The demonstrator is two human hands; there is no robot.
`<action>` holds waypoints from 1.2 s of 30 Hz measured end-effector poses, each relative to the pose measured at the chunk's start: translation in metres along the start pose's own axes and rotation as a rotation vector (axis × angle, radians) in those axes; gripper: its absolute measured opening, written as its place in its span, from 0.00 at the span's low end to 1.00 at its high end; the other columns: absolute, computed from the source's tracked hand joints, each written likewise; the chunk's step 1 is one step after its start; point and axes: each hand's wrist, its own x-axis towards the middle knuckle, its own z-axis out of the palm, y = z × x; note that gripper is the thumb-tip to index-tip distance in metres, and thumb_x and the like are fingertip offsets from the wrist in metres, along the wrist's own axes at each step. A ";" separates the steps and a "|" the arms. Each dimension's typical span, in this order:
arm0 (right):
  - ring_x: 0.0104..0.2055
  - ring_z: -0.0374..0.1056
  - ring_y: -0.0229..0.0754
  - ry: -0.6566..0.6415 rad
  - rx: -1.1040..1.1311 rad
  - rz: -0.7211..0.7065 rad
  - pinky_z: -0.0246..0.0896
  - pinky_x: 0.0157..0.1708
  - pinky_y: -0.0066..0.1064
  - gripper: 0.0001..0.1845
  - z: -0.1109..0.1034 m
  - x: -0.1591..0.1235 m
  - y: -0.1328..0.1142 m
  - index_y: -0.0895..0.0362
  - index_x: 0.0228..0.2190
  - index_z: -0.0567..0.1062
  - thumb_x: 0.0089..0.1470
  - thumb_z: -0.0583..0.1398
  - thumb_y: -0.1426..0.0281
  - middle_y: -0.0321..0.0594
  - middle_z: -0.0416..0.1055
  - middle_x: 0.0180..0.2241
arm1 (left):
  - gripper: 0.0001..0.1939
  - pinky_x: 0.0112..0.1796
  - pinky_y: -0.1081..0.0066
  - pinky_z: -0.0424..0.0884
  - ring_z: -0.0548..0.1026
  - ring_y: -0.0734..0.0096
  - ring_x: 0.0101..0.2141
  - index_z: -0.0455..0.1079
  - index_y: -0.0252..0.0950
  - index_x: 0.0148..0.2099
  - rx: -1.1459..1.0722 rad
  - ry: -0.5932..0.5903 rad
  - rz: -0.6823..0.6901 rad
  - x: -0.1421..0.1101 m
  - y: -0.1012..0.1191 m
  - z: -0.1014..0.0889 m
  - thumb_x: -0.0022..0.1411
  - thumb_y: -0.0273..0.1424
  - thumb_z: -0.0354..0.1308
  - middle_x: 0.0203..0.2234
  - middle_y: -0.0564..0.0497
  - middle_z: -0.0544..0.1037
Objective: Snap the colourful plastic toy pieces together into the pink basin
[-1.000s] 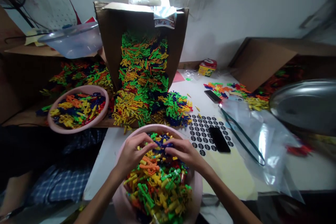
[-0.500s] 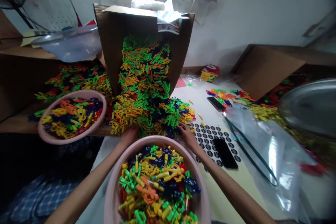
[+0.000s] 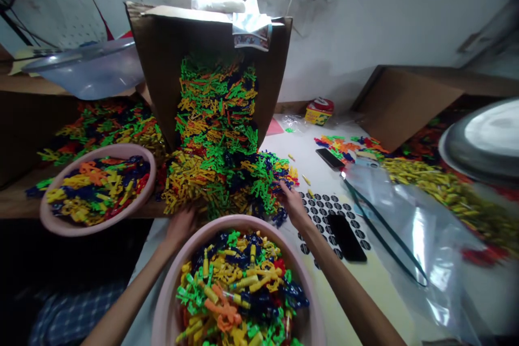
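Note:
A heap of small plastic figures (image 3: pixel 227 162) in green, yellow, orange and dark blue spills from a tipped cardboard box (image 3: pixel 158 59) onto the table. My left hand (image 3: pixel 183 223) is at the front left of this heap, its fingers mostly hidden by shadow and the yellow pieces. At the right edge of the heap, my right hand (image 3: pixel 295 206) touches green and blue pieces with its fingers stretched out. Between my forearms stands a large pink basin (image 3: pixel 164 294), filled with mixed figures and yellow tube-like pieces.
Another filled pink basin (image 3: pixel 48 216) stands at left, below a clear bluish bowl (image 3: pixel 89 73). On the right lie a sheet of round black stickers (image 3: pixel 320 216), a dark phone (image 3: pixel 347 238), another phone (image 3: pixel 329 158), plastic bags (image 3: pixel 425 216) and yellow pieces (image 3: pixel 450 189). A metal bowl (image 3: pixel 458 157) is beyond.
My left hand has moved left and slightly down along the heap. The right hand has shifted a little to the right and up along its edge. The camera view has turned slightly.

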 end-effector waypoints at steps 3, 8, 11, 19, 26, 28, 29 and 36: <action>0.24 0.68 0.38 0.011 0.343 0.196 0.69 0.29 0.30 0.23 0.012 -0.025 -0.025 0.56 0.27 0.74 0.40 0.70 0.51 0.33 0.71 0.22 | 0.16 0.47 0.62 0.71 0.77 0.56 0.43 0.72 0.33 0.48 -0.105 0.053 -0.021 0.008 0.026 -0.021 0.64 0.34 0.50 0.43 0.39 0.79; 0.27 0.70 0.38 -0.048 0.421 0.172 0.70 0.27 0.29 0.20 0.025 -0.076 -0.063 0.56 0.30 0.76 0.38 0.73 0.58 0.34 0.73 0.27 | 0.19 0.37 0.71 0.72 0.76 0.66 0.34 0.74 0.34 0.46 -0.806 0.012 0.033 -0.024 0.110 -0.048 0.61 0.43 0.58 0.36 0.47 0.80; 0.26 0.70 0.40 -0.105 0.301 0.092 0.70 0.27 0.30 0.19 0.028 -0.101 -0.078 0.56 0.32 0.76 0.44 0.71 0.57 0.35 0.73 0.24 | 0.16 0.34 0.74 0.71 0.75 0.71 0.30 0.73 0.35 0.44 -0.994 -0.032 0.044 -0.053 0.157 -0.054 0.60 0.41 0.62 0.28 0.52 0.77; 0.31 0.72 0.41 -0.100 0.158 -0.037 0.73 0.30 0.31 0.18 0.027 -0.134 -0.091 0.56 0.38 0.77 0.51 0.67 0.56 0.38 0.75 0.33 | 0.13 0.33 0.76 0.72 0.77 0.72 0.30 0.72 0.34 0.42 -0.988 0.060 0.089 -0.085 0.188 -0.064 0.60 0.38 0.63 0.28 0.51 0.79; 0.35 0.76 0.45 -0.060 -0.041 -0.188 0.73 0.36 0.33 0.15 0.027 -0.147 -0.090 0.54 0.39 0.78 0.54 0.65 0.58 0.39 0.78 0.36 | 0.12 0.29 0.76 0.70 0.75 0.72 0.27 0.73 0.34 0.36 -0.874 0.119 0.111 -0.093 0.188 -0.061 0.60 0.39 0.63 0.26 0.51 0.78; 0.36 0.76 0.44 -0.050 -0.079 -0.224 0.73 0.38 0.33 0.14 0.028 -0.150 -0.089 0.53 0.40 0.78 0.55 0.65 0.59 0.38 0.79 0.36 | 0.12 0.28 0.77 0.68 0.74 0.73 0.27 0.73 0.34 0.34 -0.856 0.133 0.117 -0.095 0.189 -0.060 0.60 0.39 0.63 0.25 0.52 0.78; 0.36 0.76 0.44 -0.042 -0.094 -0.241 0.73 0.38 0.33 0.13 0.028 -0.151 -0.088 0.53 0.40 0.78 0.55 0.65 0.60 0.38 0.79 0.36 | 0.12 0.28 0.77 0.67 0.73 0.74 0.27 0.73 0.34 0.34 -0.855 0.137 0.114 -0.096 0.189 -0.060 0.61 0.39 0.63 0.24 0.52 0.77; 0.34 0.77 0.43 -0.080 -0.124 -0.402 0.73 0.37 0.31 0.12 0.023 -0.155 -0.083 0.51 0.43 0.78 0.56 0.65 0.64 0.37 0.80 0.36 | 0.17 0.21 0.80 0.59 0.63 0.80 0.20 0.68 0.34 0.30 -0.930 0.045 0.074 -0.095 0.185 -0.065 0.60 0.43 0.63 0.18 0.58 0.67</action>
